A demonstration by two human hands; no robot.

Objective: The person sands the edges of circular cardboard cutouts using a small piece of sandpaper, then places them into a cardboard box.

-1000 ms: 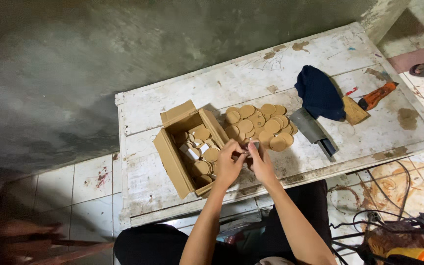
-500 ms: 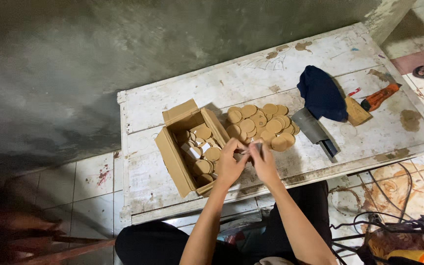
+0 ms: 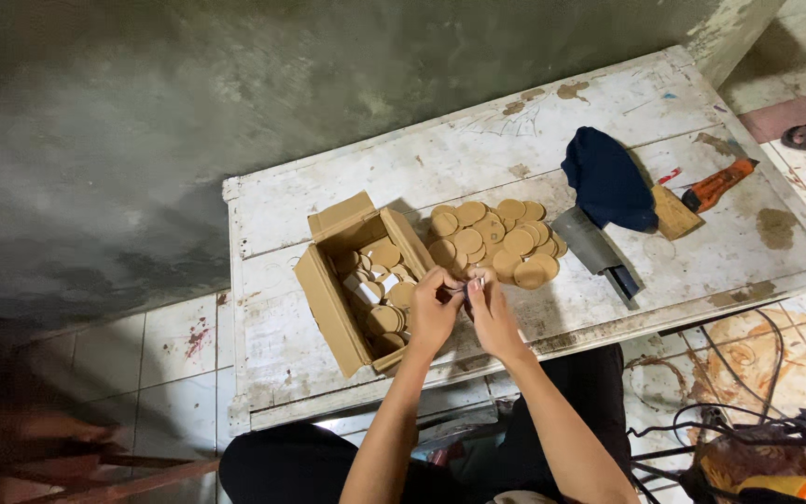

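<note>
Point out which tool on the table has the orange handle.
The scraper at the table's right end, beside the dark blue cloth; the cleaver nearer the discs has a dark handle.

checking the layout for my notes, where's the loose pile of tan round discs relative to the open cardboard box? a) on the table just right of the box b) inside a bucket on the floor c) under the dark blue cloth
a: the tan discs lie spread on the white table just right of the open cardboard box.

We pinch a small pale piece (image 3: 460,288), too small to make out, just above the surface's front edge. Beside it our open cardboard box (image 3: 358,280) holds round tan discs, and more discs (image 3: 498,241) lie heaped just right of it.
</note>
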